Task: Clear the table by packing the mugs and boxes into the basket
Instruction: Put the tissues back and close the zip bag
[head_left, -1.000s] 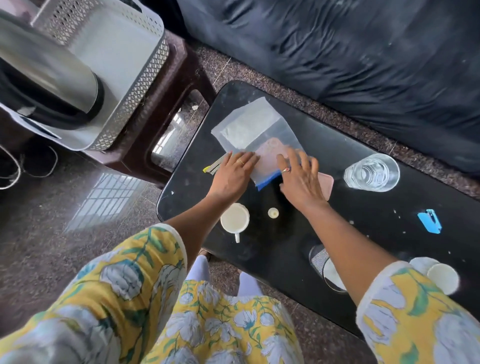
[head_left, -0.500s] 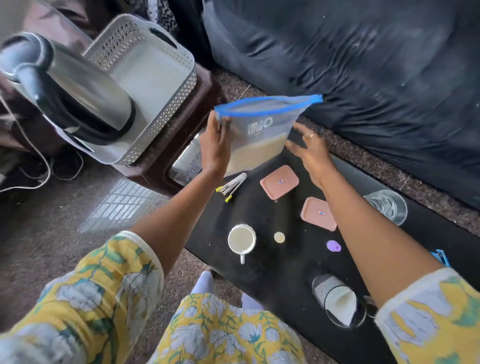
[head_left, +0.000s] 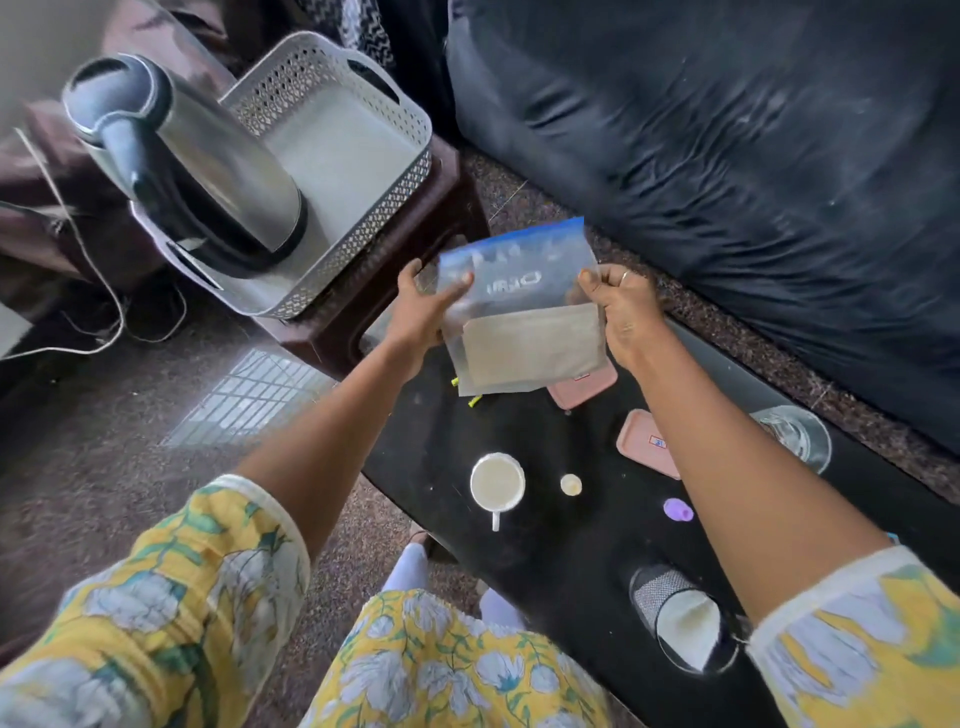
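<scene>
Head view: left hand (head_left: 426, 306) and right hand (head_left: 623, 312) each grip one side edge of a clear zip bag (head_left: 519, 312), held up just right of the basket (head_left: 384, 208).
Only a kettle (head_left: 223, 176) stands in the basket. Well to its right, on the table (head_left: 571, 561), sit a white mug (head_left: 497, 483), a mesh-patterned mug (head_left: 680, 623) and pink boxes (head_left: 644, 441), so packing looks barely begun.

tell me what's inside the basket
A steel kettle stands in the basket at its near end; the far floor shows nothing else. Whatever is beneath the kettle is hidden.
</scene>
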